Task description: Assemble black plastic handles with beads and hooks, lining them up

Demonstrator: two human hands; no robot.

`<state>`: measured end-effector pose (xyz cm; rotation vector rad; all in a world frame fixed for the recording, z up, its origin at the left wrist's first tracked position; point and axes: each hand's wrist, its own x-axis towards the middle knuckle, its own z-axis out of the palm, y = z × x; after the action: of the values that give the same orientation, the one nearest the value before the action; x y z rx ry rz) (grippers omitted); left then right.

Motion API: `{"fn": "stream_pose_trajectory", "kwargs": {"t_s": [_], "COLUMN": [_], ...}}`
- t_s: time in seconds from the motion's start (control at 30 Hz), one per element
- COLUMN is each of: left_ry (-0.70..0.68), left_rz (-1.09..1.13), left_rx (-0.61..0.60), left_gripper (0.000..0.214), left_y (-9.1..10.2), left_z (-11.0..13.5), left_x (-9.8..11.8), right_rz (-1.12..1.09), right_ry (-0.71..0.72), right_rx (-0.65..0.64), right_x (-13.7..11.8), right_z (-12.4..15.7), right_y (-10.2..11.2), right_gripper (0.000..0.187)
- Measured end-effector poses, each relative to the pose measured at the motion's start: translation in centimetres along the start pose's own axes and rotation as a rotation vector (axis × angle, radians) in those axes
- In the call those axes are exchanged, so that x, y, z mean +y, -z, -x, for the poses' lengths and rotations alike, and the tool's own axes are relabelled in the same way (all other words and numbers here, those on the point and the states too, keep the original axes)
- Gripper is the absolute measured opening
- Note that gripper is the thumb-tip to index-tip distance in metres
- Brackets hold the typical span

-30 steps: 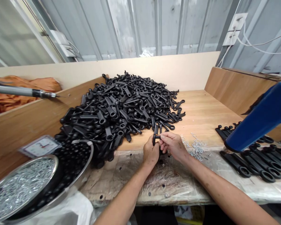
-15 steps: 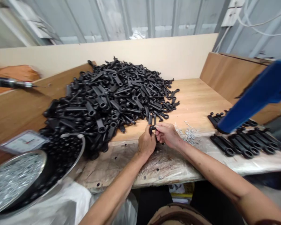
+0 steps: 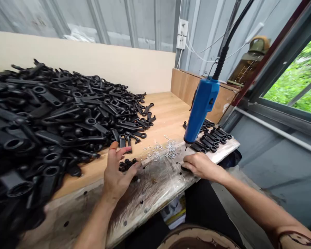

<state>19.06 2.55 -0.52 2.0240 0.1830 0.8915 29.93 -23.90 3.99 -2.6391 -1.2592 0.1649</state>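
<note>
Grey ribbed metal [image 3: 142, 20] walls the room, with a cream board [image 3: 93, 55] standing along the back of the wooden bench [image 3: 166, 107]. Over on the right, a window [image 3: 298, 76] looks out on greenery, and a bottle [image 3: 248, 65] of brownish liquid sits on a ledge beside it. A white socket [image 3: 182, 34] is fixed to the wall near the corner.

The bench's left side is buried under a big heap [image 3: 54, 107] of black arms, each with a ring at one end, tumbled every which way. In front of me the person has the left hand [image 3: 116, 178] spread, thumb and fingers well apart, around a little cluster of black balls [image 3: 128, 163]; whether the thumb touches them I can't tell. An orange cover [image 3: 114, 145] wraps one fingertip.

The right hand [image 3: 203, 166] is closed, pinching a black piece [image 3: 186, 168] at the bench's front edge; most of it is hidden beneath the fingers. Between the two hands, farther back, silvery screws [image 3: 171, 150] lie scattered in a loose pile. A blue driver [image 3: 202, 107] hangs from above on a black cable [image 3: 224, 52], its tip pointing down, just above the right hand. Behind it, finished-looking rows [image 3: 212, 140] of black arms lie side by side.
</note>
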Motion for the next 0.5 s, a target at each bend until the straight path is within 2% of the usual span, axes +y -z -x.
{"fn": "stream_pose_trajectory", "kwargs": {"t_s": [0.1, 0.2, 0.27, 0.37, 0.43, 0.5], "left_ry": [0.036, 0.053, 0.093, 0.184, 0.235, 0.288], "left_rz": [-0.036, -0.029, 0.04, 0.232, 0.362, 0.466], "left_rx": [0.059, 0.159, 0.27, 0.479, 0.626, 0.753], "left_gripper": [0.067, 0.056, 0.052, 0.047, 0.041, 0.038], "left_y": [0.0, 0.2, 0.5, 1.1, 1.7, 2.3], "left_z": [-0.1, -0.3, -0.5, -1.2, -1.6, -2.0], "left_x": [-0.3, -0.5, -0.8, -1.1, -1.1, -0.8], "right_rz": [0.323, 0.397, 0.409, 0.463, 0.466, 0.377], "right_ry": [-0.126, -0.127, -0.092, 0.006, 0.063, 0.118], "right_rx": [0.181, 0.313, 0.375, 0.592, 0.723, 0.718], "right_x": [1.9, 3.4, 4.4, 5.6, 5.5, 4.4], "right_z": [-1.5, -3.0, -3.5, -3.1, -1.8, -0.2], "right_y": [-3.3, -5.4, -5.8, -5.4, -4.9, -4.6], "right_gripper": [0.025, 0.032, 0.035, 0.031, 0.025, 0.022]}}
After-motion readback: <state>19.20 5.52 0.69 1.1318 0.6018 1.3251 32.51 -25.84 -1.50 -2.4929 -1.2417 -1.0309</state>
